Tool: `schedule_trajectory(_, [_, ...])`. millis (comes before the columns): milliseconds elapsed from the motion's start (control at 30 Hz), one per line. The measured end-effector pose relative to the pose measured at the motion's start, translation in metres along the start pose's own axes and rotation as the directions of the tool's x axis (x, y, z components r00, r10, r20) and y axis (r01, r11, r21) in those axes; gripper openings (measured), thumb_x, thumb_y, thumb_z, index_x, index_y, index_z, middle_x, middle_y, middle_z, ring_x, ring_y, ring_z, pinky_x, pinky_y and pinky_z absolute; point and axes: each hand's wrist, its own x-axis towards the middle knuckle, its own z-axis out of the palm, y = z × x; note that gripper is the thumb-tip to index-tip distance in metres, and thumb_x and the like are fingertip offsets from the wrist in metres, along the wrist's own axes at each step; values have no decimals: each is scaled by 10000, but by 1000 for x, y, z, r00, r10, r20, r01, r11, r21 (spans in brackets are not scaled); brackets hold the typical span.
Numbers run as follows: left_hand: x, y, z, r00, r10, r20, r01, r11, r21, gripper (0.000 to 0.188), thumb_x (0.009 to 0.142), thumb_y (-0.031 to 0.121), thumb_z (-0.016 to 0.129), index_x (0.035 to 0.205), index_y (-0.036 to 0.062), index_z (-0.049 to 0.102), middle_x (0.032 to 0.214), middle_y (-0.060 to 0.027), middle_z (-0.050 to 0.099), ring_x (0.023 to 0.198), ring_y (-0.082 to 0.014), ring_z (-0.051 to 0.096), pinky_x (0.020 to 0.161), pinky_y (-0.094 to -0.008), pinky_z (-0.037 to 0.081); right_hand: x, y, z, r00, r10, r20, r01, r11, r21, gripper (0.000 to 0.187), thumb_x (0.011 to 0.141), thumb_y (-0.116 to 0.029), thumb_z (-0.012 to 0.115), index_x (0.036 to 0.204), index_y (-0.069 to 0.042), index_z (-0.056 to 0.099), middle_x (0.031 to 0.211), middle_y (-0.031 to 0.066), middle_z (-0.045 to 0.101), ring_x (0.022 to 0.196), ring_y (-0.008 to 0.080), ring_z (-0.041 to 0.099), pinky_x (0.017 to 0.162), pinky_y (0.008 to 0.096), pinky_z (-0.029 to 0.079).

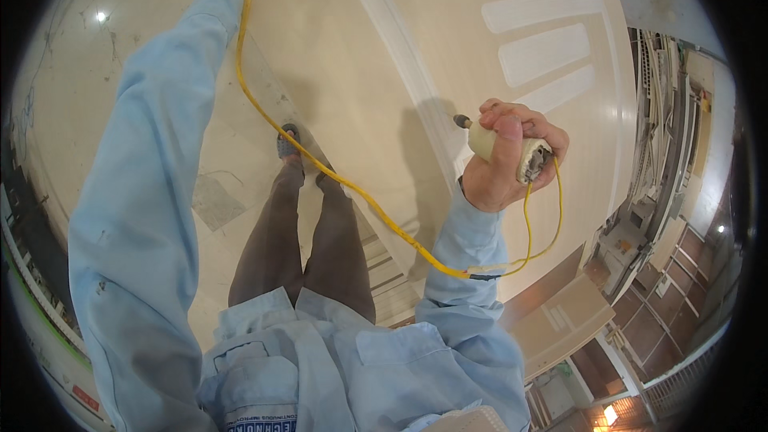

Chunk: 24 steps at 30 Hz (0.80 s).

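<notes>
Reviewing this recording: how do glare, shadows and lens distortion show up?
Head view: small bright glint on the pale, dark-marked surface, upper left; glowing orange-white lamp, lower right; soft shadow on the smooth beige panel, left of the bare right hand; black corners, panel's right edge bowed.

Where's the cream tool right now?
In the head view, the cream tool is right of centre, gripped in the right hand, with the yellow wire running from its back end.

Scuffed beige floor (104, 72) at left, long pale strips (650, 152) at right, bright warm-glowing lamp (611, 415) near right.
</notes>
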Motion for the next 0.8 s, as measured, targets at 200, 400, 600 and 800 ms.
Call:
schedule_trajectory(200, [-2,9,-9,990,-136,-43,136,991,-4,893,787,718,691,1389,65,596,1441,-165,584,1385,-364,485,1195,-495,303,-1,6,3,995,75,68,-65,988,-138,268,865,98,665,995,-41,476,864,167,672,743,225,659,717,384,574])
schedule_trajectory(400, [0,7,-12,965,-251,-78,243,964,-106,983,735,725,743,1406,28,566,1441,-236,562,1395,-359,474,1209,-482,281,4,-3,9,996,70,63,-61,989,-138,266,861,96,663,987,-44,476,861,169,672,740,237,656,735,400,575])
schedule_trajectory(600, [-3,2,-15,962,-263,-77,252,960,-125,1005,729,727,752,1422,27,553,1450,-242,548,1418,-349,446,1228,-475,253,12,-6,25,995,68,77,-67,998,-4,275,854,93,670,986,-47,474,854,165,670,738,243,654,738,416,576])
schedule_trajectory(800, [-2,2,-21,969,-246,-39,242,967,-85,982,754,741,722,1419,36,561,1453,-186,561,1431,-343,428,1232,-482,249,7,-2,36,985,107,136,-92,990,-108,289,849,101,673,989,-50,471,853,161,667,736,244,658,719,415,579])
